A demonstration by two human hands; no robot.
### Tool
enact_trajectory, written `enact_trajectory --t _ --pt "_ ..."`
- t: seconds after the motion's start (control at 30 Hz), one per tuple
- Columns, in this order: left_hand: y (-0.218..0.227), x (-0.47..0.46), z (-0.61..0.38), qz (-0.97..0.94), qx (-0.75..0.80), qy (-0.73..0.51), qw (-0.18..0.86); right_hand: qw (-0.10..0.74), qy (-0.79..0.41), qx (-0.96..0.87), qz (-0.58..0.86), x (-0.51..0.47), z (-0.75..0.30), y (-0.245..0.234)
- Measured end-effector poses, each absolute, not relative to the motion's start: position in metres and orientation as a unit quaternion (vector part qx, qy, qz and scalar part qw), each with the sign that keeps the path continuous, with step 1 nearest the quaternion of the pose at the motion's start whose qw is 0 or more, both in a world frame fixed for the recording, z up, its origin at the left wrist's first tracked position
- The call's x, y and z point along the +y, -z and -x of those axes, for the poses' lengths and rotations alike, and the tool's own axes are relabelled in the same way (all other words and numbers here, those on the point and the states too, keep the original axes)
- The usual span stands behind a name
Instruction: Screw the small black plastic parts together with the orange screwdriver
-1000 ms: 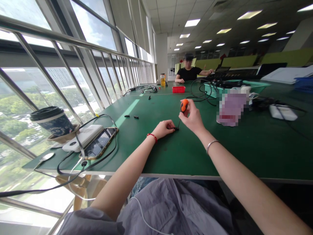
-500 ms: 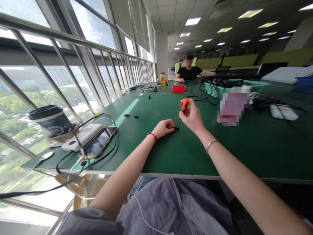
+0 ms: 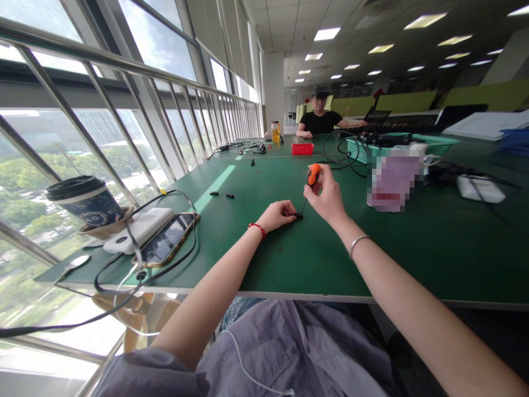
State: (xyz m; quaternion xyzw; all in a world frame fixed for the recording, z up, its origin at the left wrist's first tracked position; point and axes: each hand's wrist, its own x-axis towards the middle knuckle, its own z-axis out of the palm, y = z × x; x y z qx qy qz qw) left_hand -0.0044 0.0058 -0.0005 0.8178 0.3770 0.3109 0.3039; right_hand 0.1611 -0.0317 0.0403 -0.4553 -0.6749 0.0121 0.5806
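Observation:
On the green tabletop [image 3: 330,248], my left hand [image 3: 278,216] pinches a small black part [image 3: 297,215] and keeps it against the surface. My right hand [image 3: 326,193] is closed around an orange and black screwdriver [image 3: 314,175]. The screwdriver's thin shaft slants down to the right end of the black part; whether its tip sits in a screw is too small to see. Two more small black pieces [image 3: 230,196] lie to the left of my hands, and another small black piece [image 3: 252,162] is farther back.
At left are a lidded paper cup [image 3: 88,204], a white power bank [image 3: 142,229], a phone [image 3: 167,240] and looping cables. A red tray [image 3: 302,149], a jar [image 3: 275,132] and a teal basket [image 3: 357,151] stand farther back. Across the table sits a person [image 3: 320,122].
The screwdriver handle and my right hand have shifted very slightly, with the handle leaning a little more to the right. My left hand stays on the black part.

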Motion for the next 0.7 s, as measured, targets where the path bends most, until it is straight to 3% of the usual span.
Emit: enact_trajectory --t 0.7 --pt "-0.0003 0.0046 0.0048 -0.821 0.379 -0.308 0.294 0.573 -0.014 -0.67 0.472 -0.034 -0.1623 -0.0434"
